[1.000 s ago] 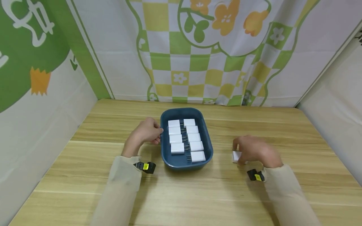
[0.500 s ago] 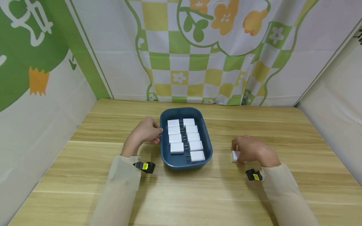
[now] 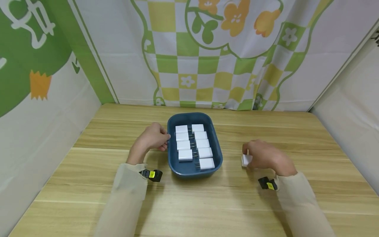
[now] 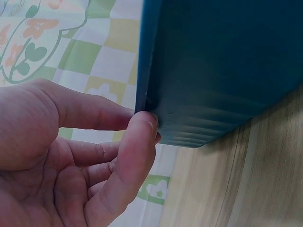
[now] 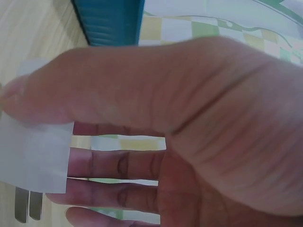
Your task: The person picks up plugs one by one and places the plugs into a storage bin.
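Observation:
My left hand (image 3: pixel 152 136) pinches the left rim of a dark blue plastic bin (image 3: pixel 193 175); the left wrist view shows thumb and finger meeting at that rim (image 4: pixel 144 90). Inside the bin lie several white charger plugs (image 3: pixel 183 145) in two columns, their prongs pointing inward. Right of the bin, my right hand (image 3: pixel 263 154) holds one more white charger plug (image 3: pixel 246 160) between thumb and fingers. Its two flat metal prongs (image 5: pixel 28 204) stick out at the lower left of the right wrist view. From the head, part of this plug is hidden by the hand.
The bin stands on a wood-grain table (image 3: pixel 207 210). Behind it hangs a checked, flowered curtain (image 3: pixel 219 65), with pale cloth walls left and right. A black wrist camera (image 3: pixel 155 175) sits on the left sleeve, another camera (image 3: pixel 267 183) on the right.
Over the last second my right hand has gripped the charger plug and raised and tilted it slightly, with a small leftward shift. The left hand and the bin stay where they were.

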A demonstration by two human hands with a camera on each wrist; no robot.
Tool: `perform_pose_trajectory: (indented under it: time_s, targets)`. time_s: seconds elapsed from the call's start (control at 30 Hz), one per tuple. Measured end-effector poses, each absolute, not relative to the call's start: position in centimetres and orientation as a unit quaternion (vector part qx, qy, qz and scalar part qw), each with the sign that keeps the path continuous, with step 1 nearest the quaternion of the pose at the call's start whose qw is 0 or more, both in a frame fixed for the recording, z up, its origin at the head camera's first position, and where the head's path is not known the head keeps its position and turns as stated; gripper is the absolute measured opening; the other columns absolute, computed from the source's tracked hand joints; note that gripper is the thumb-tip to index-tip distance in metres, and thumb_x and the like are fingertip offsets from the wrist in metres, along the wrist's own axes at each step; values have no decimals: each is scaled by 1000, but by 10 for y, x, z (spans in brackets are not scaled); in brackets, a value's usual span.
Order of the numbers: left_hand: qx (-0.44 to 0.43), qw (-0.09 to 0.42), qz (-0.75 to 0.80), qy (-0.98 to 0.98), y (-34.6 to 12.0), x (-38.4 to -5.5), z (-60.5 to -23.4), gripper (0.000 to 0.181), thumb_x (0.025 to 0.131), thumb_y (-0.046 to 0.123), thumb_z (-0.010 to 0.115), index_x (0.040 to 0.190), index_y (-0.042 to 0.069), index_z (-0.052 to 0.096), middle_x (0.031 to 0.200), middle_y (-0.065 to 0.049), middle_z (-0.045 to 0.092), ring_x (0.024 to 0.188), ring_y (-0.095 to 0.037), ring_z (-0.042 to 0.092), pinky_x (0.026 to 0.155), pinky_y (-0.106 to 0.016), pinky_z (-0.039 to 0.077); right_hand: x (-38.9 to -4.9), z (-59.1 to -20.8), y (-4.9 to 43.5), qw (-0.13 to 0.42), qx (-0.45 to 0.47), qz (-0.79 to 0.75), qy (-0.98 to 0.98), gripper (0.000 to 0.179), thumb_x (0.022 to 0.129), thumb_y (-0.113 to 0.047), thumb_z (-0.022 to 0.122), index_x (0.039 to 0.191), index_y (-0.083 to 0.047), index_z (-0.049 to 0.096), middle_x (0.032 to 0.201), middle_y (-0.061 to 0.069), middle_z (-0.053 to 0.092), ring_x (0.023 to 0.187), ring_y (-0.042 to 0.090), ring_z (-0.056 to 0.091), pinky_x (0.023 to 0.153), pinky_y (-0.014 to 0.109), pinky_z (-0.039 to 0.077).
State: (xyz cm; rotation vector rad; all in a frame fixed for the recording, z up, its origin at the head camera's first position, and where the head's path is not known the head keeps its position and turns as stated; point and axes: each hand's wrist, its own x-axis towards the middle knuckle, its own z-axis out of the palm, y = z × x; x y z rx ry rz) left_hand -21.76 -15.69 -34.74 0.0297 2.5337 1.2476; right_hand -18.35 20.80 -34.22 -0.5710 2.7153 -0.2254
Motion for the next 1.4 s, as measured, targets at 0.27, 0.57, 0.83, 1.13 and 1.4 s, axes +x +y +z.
perform_pose_trajectory:
  time_s: [0.27,0.57,0.83,1.13,1.4]
  targets:
    - [9,158,434,887,-156,-217,-347,20,101,5,55,102,-12,64,75,-14,65,57,-15,64,64,-33,59,-177,-331,205,138,-222,-79,962,37,74,-12,85,107,-6,70,96,4,65,80,20,58,70,39,49]
    - [12,159,441,883,-156,-218,-350,23,100,5,54,105,-15,65,73,-13,65,56,-14,64,62,-32,59,-168,-321,200,98,-236,-94,962,36,76,-15,86,107,-8,69,95,4,65,78,20,58,67,37,49]
    - [15,157,441,884,-155,-219,-348,24,100,5,54,105,-16,66,72,-12,64,55,-13,63,61,-32,59,-164,-310,192,82,-245,-96,961,35,79,-15,84,109,-8,68,99,5,64,79,20,59,68,38,51]
    - [16,156,435,887,-156,-217,-346,24,100,5,54,105,-15,66,72,-13,65,55,-14,63,63,-34,59,-164,-296,181,65,-270,-82,957,34,79,-16,84,110,-9,70,99,2,63,78,19,58,70,39,51]
    - [11,157,433,888,-156,-217,-346,23,100,6,55,104,-14,66,72,-12,65,56,-14,63,64,-34,59,-168,-287,163,56,-297,-59,951,33,81,-18,82,111,-10,69,96,1,62,77,18,57,70,39,49]
